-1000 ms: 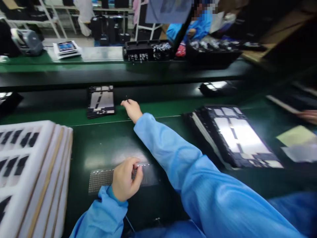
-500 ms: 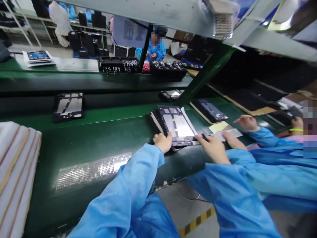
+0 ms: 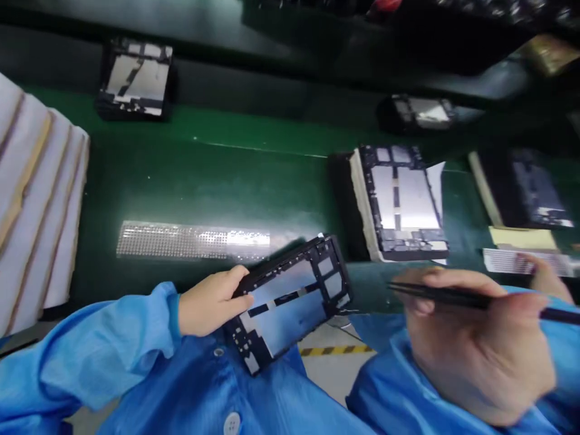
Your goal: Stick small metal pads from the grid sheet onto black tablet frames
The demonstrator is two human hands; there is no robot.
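My left hand (image 3: 212,302) grips one end of a black-framed, phone-like device (image 3: 287,302) that shows silver panels and a dark strip across its inside. The device is tilted over the bench's front edge, close to my body. In my right hand (image 3: 480,350) is a pair of black tweezers (image 3: 444,294), their tips pointing left towards the device but apart from it. Just beyond stands a stack of similar devices (image 3: 403,199), with white sheet edges showing at its side. A clear sheet of small dots (image 3: 194,240) lies on the bench behind my left hand.
White padded layers (image 3: 36,205) stand at the left edge of the green bench (image 3: 217,181). More devices sit at the back left (image 3: 136,78) and back right (image 3: 417,113). Another person's hand (image 3: 548,278) touches a dotted sheet (image 3: 525,261) at far right.
My left hand has left the stack and come towards my body with a device. My right hand has moved off the stack, tweezers in it. The view has tipped downward.
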